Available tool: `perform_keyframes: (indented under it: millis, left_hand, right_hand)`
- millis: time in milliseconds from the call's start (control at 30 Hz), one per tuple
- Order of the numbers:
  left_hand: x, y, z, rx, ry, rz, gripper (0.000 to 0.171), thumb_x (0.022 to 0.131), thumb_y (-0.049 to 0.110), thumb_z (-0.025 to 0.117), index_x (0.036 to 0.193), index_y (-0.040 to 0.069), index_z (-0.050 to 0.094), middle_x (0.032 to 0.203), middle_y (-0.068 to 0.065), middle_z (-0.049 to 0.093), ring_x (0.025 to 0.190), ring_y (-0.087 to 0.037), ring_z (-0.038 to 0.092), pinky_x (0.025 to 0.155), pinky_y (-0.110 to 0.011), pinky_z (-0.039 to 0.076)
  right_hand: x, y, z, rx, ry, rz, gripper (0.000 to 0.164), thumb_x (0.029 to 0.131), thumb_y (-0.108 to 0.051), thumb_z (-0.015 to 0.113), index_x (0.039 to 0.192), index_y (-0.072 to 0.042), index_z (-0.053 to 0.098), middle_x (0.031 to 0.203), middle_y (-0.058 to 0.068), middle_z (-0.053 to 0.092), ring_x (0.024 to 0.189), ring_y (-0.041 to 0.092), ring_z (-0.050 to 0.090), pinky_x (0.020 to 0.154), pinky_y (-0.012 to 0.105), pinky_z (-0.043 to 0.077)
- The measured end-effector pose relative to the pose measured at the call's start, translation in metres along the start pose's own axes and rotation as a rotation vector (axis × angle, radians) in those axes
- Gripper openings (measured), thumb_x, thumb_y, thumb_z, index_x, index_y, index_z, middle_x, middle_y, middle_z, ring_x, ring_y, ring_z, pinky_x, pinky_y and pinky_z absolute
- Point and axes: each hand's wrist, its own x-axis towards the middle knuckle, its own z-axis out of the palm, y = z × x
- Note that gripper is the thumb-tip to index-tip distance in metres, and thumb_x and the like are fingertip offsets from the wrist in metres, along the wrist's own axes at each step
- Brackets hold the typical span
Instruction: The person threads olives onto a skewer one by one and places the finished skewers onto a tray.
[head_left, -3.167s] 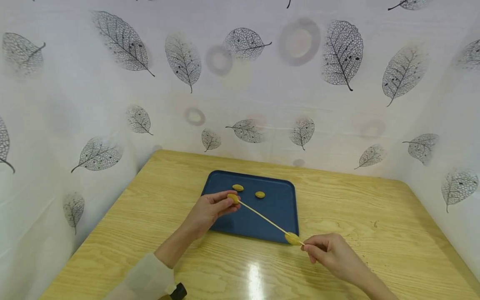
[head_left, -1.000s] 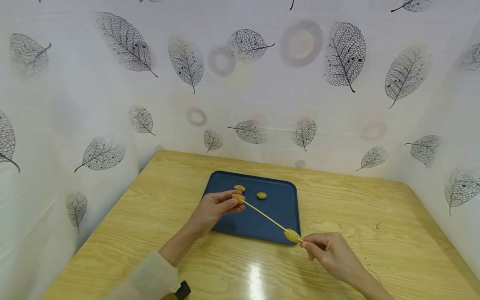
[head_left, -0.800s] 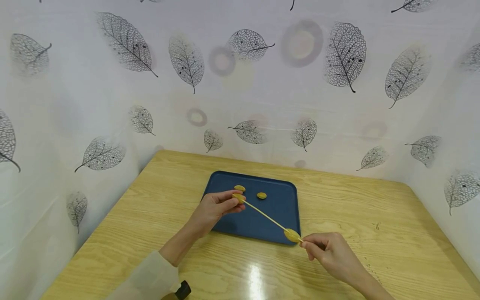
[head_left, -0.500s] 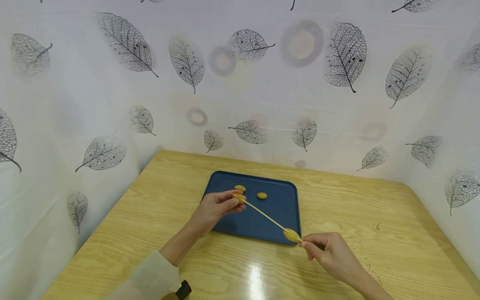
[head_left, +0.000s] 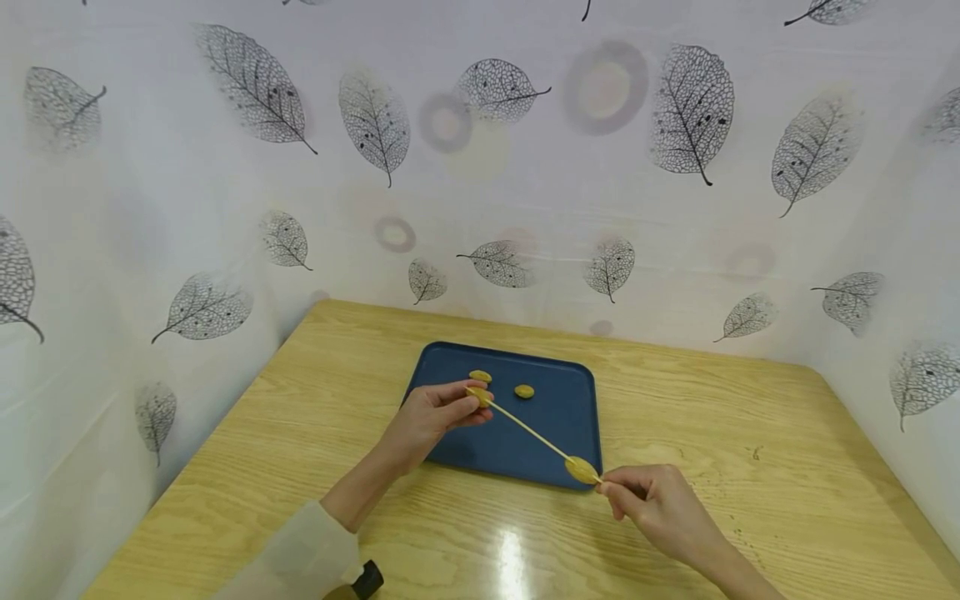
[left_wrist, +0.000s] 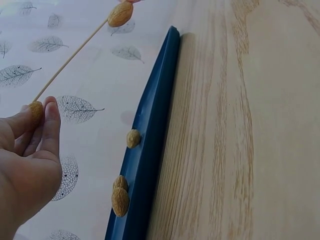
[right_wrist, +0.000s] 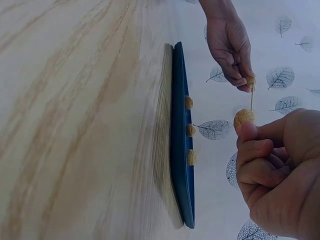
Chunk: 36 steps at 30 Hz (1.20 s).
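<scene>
A thin wooden skewer (head_left: pixel 528 430) runs slantwise between both hands, above a dark blue tray (head_left: pixel 525 462). My left hand (head_left: pixel 427 421) pinches a yellow-brown, almond-shaped piece (head_left: pixel 478 397) at the skewer's far end, where a bit of the tip pokes out past it. With thumb and index finger my right hand (head_left: pixel 660 508) grips the near end, right behind a second almond-shaped piece (head_left: pixel 581 470) threaded on the stick. Similar loose pieces (head_left: pixel 524 391) lie in the tray; the left wrist view shows three of them (left_wrist: pixel 133 138), one hidden from the head view.
The tray lies on a light wood-grain table (head_left: pixel 750 433). A white curtain (head_left: pixel 525 192) printed with leaves stands behind and at both sides. A black object (head_left: pixel 367 581) sits by the left sleeve (head_left: pixel 307 550), and small dark specks mark the table at right.
The hands have come slightly closer together and the bare stretch of skewer between the two pieces is shorter. The tip now shows past the left piece. The loose pieces stay put.
</scene>
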Motion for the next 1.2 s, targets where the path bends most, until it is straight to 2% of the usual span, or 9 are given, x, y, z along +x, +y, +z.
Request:
perform_keyframes:
  millis: [300,700,1200]
  left_hand:
    - [0.0007,-0.0009,-0.0003,-0.003,0.005,-0.004,0.03,0.106,0.004,0.058,0.13,-0.014,0.063,0.116,-0.012,0.071,0.101,-0.015,0.072,0.096,-0.032,0.059]
    - [0.0005,0.0005,0.0003,0.001,0.01,-0.006,0.029,0.106,0.004,0.058,0.128,-0.014,0.064,0.116,-0.015,0.071,0.101,-0.015,0.072,0.096,-0.033,0.059]
    - [-0.0002,0.0008,0.0019,0.008,0.009,-0.001,0.028,0.106,0.003,0.057,0.128,-0.014,0.064,0.116,-0.012,0.071,0.101,-0.015,0.072,0.096,-0.032,0.059]
  right_hand:
    - [0.0015,-0.0006,0.0033,0.001,0.003,-0.006,0.03,0.102,-0.013,0.067,0.072,-0.012,0.069,0.06,0.003,0.059,0.044,-0.005,0.025,0.04,0.018,0.033]
    - [0.0044,-0.0014,0.0059,-0.006,0.002,0.027,0.031,0.102,-0.013,0.067,0.071,-0.011,0.07,0.057,0.003,0.059,0.043,-0.003,0.024,0.041,0.019,0.034]
    - [0.0063,-0.0017,0.0094,0.016,0.021,0.012,0.025,0.101,-0.011,0.068,0.076,-0.01,0.073,0.059,0.004,0.06,0.043,-0.005,0.025,0.039,0.015,0.026]
